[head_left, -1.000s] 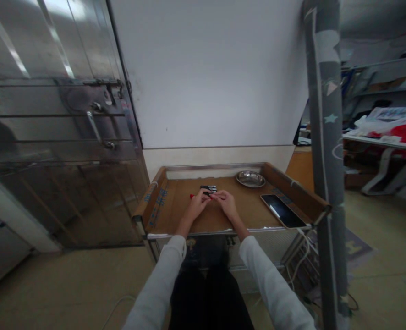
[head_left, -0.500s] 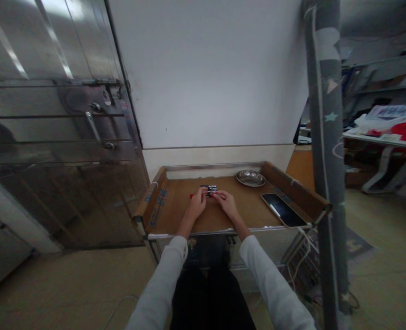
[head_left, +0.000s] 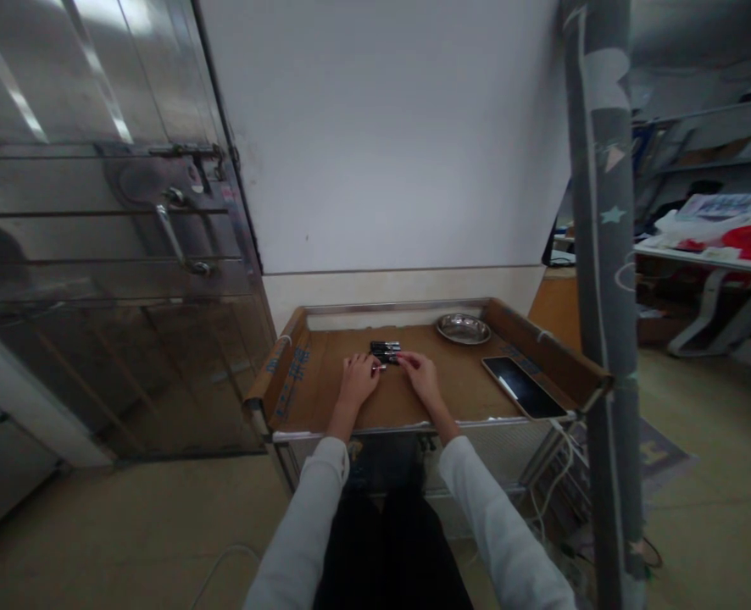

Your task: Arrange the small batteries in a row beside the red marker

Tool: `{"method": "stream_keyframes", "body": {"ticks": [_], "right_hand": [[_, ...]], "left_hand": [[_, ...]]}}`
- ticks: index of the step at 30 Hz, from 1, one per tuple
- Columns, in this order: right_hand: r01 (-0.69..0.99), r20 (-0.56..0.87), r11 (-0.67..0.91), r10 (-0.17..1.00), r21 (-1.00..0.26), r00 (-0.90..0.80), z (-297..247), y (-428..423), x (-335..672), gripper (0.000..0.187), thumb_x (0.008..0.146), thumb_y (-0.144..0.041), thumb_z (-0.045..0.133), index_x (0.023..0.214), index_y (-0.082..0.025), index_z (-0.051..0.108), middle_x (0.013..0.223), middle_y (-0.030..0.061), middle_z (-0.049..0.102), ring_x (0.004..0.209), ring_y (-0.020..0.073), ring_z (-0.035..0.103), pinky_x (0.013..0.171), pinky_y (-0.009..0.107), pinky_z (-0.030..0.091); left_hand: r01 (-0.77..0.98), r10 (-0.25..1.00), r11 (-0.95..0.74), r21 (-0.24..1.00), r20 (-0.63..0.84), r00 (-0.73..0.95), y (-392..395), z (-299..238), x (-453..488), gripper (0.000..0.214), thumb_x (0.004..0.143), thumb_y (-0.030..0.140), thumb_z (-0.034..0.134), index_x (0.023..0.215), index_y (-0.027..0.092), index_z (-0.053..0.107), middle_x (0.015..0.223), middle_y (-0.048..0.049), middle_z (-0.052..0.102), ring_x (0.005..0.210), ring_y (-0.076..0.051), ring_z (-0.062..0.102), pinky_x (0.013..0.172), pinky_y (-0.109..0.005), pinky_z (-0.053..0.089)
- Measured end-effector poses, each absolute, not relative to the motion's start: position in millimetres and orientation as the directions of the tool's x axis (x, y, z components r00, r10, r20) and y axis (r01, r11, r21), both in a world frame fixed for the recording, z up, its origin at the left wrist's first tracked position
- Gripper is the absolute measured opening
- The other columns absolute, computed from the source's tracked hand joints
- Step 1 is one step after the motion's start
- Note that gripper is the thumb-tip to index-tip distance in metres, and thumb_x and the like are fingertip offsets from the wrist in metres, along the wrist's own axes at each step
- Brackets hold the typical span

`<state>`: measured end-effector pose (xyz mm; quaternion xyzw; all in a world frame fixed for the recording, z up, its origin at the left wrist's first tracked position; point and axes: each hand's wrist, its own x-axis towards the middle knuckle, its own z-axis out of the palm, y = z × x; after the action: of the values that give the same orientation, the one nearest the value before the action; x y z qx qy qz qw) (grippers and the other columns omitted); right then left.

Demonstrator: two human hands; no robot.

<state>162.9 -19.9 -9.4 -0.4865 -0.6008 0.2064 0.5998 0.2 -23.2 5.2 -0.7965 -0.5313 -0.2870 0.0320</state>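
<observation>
My left hand point(head_left: 358, 379) rests on the brown cardboard-lined tray table point(head_left: 325, 381), fingers curled around a small object whose silvery end pokes out to the right point(head_left: 379, 368). My right hand point(head_left: 417, 373) lies just beside it, fingers pinched toward the same spot. Just beyond the fingertips lies a small cluster of dark cylindrical items point(head_left: 385, 348) that look like batteries. The red thing seen earlier by my left hand is hidden now.
A round metal dish point(head_left: 463, 329) sits at the tray's back right. A dark phone point(head_left: 523, 387) lies along its right side. A steel door point(head_left: 108, 237) stands at left, a grey wrapped post point(head_left: 604, 280) at right, cables under the table.
My left hand has drawn back slightly toward me and covered the red item; a small silvery end now shows between the hands. The right hand has barely shifted.
</observation>
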Motion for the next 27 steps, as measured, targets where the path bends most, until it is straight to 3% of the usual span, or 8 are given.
{"method": "stream_keyframes", "body": {"ticks": [6, 17, 19, 23, 25, 27], "right_hand": [[0.55, 0.562, 0.402, 0.812, -0.732, 0.156, -6.1, -25.7, 162.1, 0.023, 0.078, -0.024, 0.049, 0.085, -0.02, 0.07, 0.087, 0.0063, 0.069, 0.08, 0.0181, 0.061, 0.08, 0.032, 0.045], [0.66, 0.571, 0.414, 0.821, -0.626, 0.026, 3.6, -36.7, 155.4, 0.03, 0.083, -0.02, 0.042, 0.097, -0.019, 0.068, 0.097, 0.0095, 0.068, 0.087, 0.0195, 0.062, 0.083, 0.032, 0.045], [0.628, 0.572, 0.489, 0.816, -0.605, -0.084, 3.7, -38.1, 152.8, 0.038, 0.082, -0.018, 0.04, 0.115, -0.021, 0.059, 0.11, 0.0081, 0.064, 0.097, 0.0184, 0.06, 0.088, 0.032, 0.044], [0.529, 0.564, 0.641, 0.758, -0.555, -0.326, 1.4, -38.5, 147.8, 0.067, 0.077, -0.013, 0.042, 0.14, -0.025, 0.023, 0.136, 0.0041, 0.044, 0.12, 0.0146, 0.046, 0.099, 0.031, 0.036], [0.556, 0.587, 0.63, 0.758, -0.543, -0.285, -0.8, -36.4, 147.5, 0.071, 0.076, -0.012, 0.041, 0.142, -0.023, 0.018, 0.139, 0.0056, 0.039, 0.125, 0.0146, 0.041, 0.103, 0.033, 0.033], [0.639, 0.611, 0.57, 0.768, -0.516, -0.192, -2.6, -34.1, 149.0, 0.065, 0.077, -0.011, 0.039, 0.14, -0.018, 0.025, 0.138, 0.0091, 0.04, 0.124, 0.0162, 0.039, 0.103, 0.035, 0.031]], "left_hand": [[0.715, 0.767, -0.595, 0.368, 0.527, 0.366, -23.8, 9.2, 1.0, 0.014, 0.085, 0.025, 0.05, 0.097, 0.021, 0.056, 0.096, -0.002, 0.06, 0.094, -0.017, 0.053, 0.085, -0.034, 0.031], [0.555, 0.672, -0.717, 0.422, 0.631, 0.388, -15.9, 3.9, 0.9, 0.014, 0.084, 0.02, 0.052, 0.096, 0.018, 0.057, 0.095, -0.005, 0.058, 0.092, -0.017, 0.054, 0.084, -0.03, 0.041], [0.547, 0.664, -0.724, 0.42, 0.64, 0.386, -15.5, 3.5, 0.1, 0.012, 0.084, 0.019, 0.05, 0.094, 0.018, 0.057, 0.094, -0.0049, 0.059, 0.091, -0.016, 0.054, 0.084, -0.03, 0.042], [0.615, 0.702, -0.655, 0.438, 0.653, 0.282, -15.5, 4.5, -3.9, 0.013, 0.085, 0.015, 0.046, 0.094, 0.017, 0.056, 0.094, -0.0048, 0.06, 0.09, -0.017, 0.055, 0.084, -0.031, 0.042], [0.688, 0.728, -0.583, 0.433, 0.655, 0.205, -17.0, 6.3, -5.7, 0.014, 0.085, 0.015, 0.046, 0.096, 0.017, 0.056, 0.096, -0.0052, 0.061, 0.092, -0.018, 0.054, 0.085, -0.033, 0.04], [0.775, 0.742, -0.489, 0.399, 0.657, 0.13, -18.6, 8.1, -7.3, 0.014, 0.085, 0.015, 0.047, 0.095, 0.018, 0.057, 0.096, -0.0062, 0.062, 0.093, -0.021, 0.052, 0.084, -0.036, 0.039]]}}
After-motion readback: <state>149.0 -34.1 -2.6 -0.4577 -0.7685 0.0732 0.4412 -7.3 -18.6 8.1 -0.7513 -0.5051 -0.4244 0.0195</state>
